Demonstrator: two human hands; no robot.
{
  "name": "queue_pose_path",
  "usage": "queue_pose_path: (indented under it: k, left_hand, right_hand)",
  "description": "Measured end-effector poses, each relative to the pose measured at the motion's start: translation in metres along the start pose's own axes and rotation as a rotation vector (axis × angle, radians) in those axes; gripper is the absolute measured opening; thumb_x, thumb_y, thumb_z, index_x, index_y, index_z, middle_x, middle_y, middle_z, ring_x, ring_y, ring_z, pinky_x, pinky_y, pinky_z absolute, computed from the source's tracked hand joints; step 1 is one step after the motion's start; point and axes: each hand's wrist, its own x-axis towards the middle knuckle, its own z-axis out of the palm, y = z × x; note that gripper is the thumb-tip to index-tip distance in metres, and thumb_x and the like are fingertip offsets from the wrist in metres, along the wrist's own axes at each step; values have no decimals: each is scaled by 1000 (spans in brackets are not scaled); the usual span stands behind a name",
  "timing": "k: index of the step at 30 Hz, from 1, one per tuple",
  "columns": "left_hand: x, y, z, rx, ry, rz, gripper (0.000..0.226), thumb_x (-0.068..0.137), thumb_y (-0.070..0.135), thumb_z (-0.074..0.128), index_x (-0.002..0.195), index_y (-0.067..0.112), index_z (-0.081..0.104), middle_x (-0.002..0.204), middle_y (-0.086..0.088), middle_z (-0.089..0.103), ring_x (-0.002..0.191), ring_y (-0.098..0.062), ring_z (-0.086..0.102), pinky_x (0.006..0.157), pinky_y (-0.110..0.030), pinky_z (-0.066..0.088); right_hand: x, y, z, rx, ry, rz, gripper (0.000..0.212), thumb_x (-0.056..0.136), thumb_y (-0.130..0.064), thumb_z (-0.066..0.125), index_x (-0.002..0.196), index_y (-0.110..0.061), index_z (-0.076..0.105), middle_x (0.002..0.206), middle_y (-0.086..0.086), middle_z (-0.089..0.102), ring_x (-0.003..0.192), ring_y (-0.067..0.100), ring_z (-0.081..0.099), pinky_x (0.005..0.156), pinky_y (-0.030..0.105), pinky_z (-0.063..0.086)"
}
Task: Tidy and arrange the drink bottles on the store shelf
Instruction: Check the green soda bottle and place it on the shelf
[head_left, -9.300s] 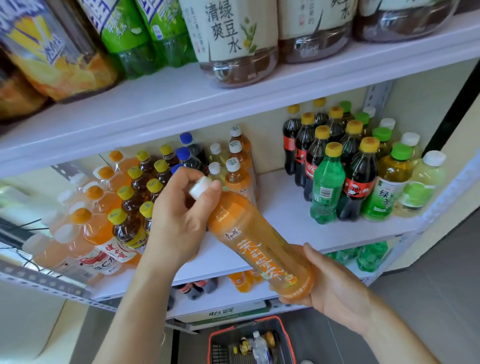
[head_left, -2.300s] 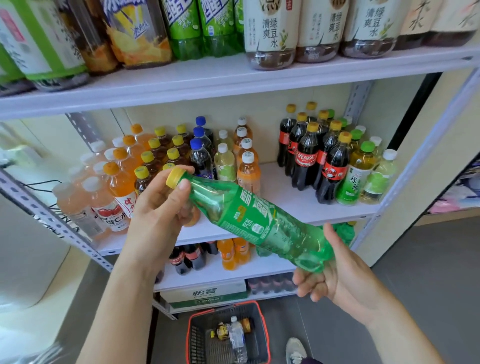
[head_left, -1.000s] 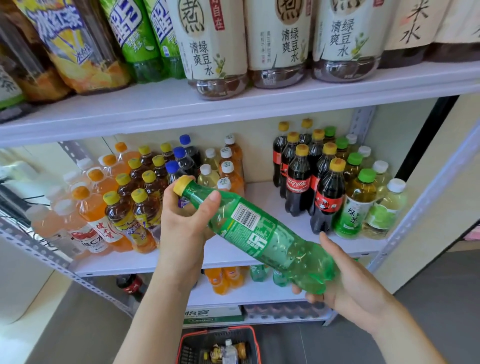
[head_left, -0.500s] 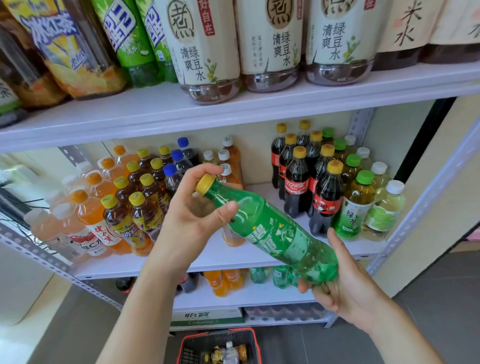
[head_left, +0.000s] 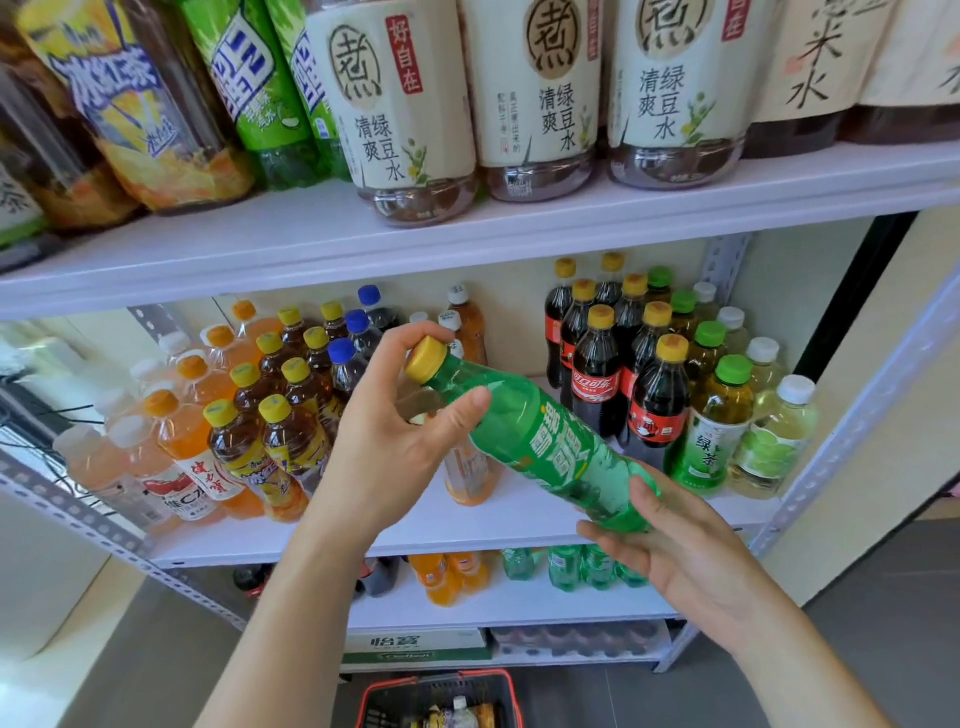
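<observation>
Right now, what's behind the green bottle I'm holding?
An orange drink bottle stands on the shelf behind the green bottle; only its lower part shows. Its top is covered by the green bottle and your left hand.

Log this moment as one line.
left hand: grips green bottle at neck | right hand: holds its base | green bottle: tilted, in front of middle shelf

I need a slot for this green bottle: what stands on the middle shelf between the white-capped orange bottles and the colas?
Nothing visible: bare shelf in the head view, though the held green bottle hides part.
</observation>
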Motion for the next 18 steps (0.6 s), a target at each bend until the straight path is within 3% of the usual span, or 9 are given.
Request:
queue_pose_path:
  k: [3, 5, 9, 13, 15, 18]
  left_hand:
    - [4, 1, -6, 20, -112, 14, 48, 78, 22, 76, 119, 31, 53, 112, -12, 60, 99, -21, 69, 78, -32, 59]
    - [5, 1, -6, 30, -123, 18, 51, 76, 21, 77, 119, 33, 53, 113, -9, 60, 101, -20, 69, 79, -36, 60]
    - [7, -2, -2, 59, -13, 21, 52, 67, 32, 84, 112, 36, 57, 109, -10, 64, 97, -27, 69, 73, -50, 60]
    - [9, -7, 4, 32, 60, 15, 51, 64, 23, 84, 107, 34, 58, 102, -13, 66, 89, -32, 69, 63, -41, 56]
    - [10, -10, 6, 30, 84, 13, 52, 64, 19, 86, 106, 33, 59, 100, -12, 66, 87, -32, 69, 65, -45, 57]
    - [10, -14, 13, 89, 116, 39, 54, 63, 15, 88, 105, 33, 59, 97, -4, 68, 86, -26, 70, 73, -50, 59]
  right_hand:
    - [5, 1, -1, -56, 29, 26, 46, 85, -31, 60, 123, -5, 59, 112, 28, 68, 86, 40, 72, 60, 29, 60]
    - [9, 3, -1, -90, 25, 47, 48, 85, -37, 58, 119, -4, 61, 106, 31, 68, 79, 34, 73, 58, 29, 60]
    - [17, 3, 0, -100, 31, 73, 55, 84, -43, 56, 118, 0, 61, 104, 32, 69, 74, 31, 73, 55, 27, 59]
    - [27, -2, 5, -54, 110, 79, 62, 79, -42, 62, 124, 0, 55, 108, 30, 68, 84, 36, 73, 56, 28, 59]
    - [31, -2, 8, -29, 158, 87, 61, 81, -42, 63, 129, -6, 54, 119, 24, 66, 90, 34, 72, 56, 30, 59]
    - [39, -4, 7, -120, 224, 46, 38, 91, -33, 62, 127, -25, 54, 131, -1, 56, 102, 28, 69, 61, 35, 57]
